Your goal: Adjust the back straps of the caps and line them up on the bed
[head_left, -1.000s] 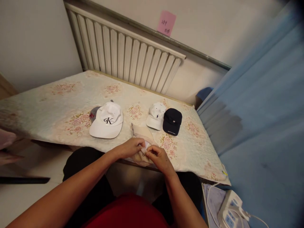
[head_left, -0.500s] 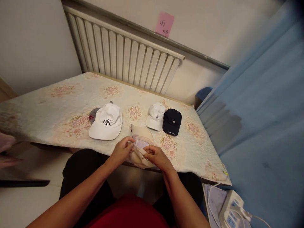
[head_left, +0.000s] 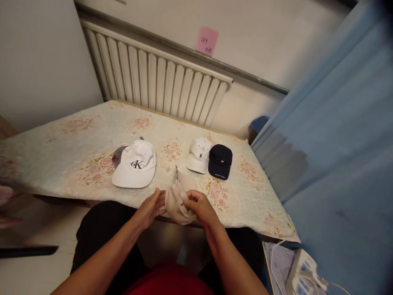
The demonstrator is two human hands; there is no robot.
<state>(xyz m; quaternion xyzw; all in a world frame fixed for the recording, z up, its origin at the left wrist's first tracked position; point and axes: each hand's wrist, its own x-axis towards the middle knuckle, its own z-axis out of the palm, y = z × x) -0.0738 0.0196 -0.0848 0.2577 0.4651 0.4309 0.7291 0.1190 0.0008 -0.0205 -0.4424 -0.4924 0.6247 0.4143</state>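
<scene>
A beige cap [head_left: 177,205] sits at the front edge of the bed, its crown toward me and a small metal buckle at its back. My right hand [head_left: 199,205] pinches the cap near that buckle. Against the cap's left side, my left hand [head_left: 152,206] has its fingers stretched out and apart, not wrapped round it. Beyond to the left lies a white cap with black letters [head_left: 138,164], partly covering a grey cap [head_left: 116,155]. A smaller white cap [head_left: 199,155] and a dark navy cap [head_left: 220,162] lie side by side on the right.
A flowered cover [head_left: 166,127] lies over the bed. Behind it are a white radiator [head_left: 156,78] and a pink note [head_left: 206,41] on the wall. A blue curtain [head_left: 322,135] hangs at right, above a power strip [head_left: 302,272] with cables. Part of another person [head_left: 7,221] shows at far left.
The beige cap has turned so its crown faces me, and its lilac inside is hidden. My left hand has let go of the strap and opened; my right still pinches near the buckle.
</scene>
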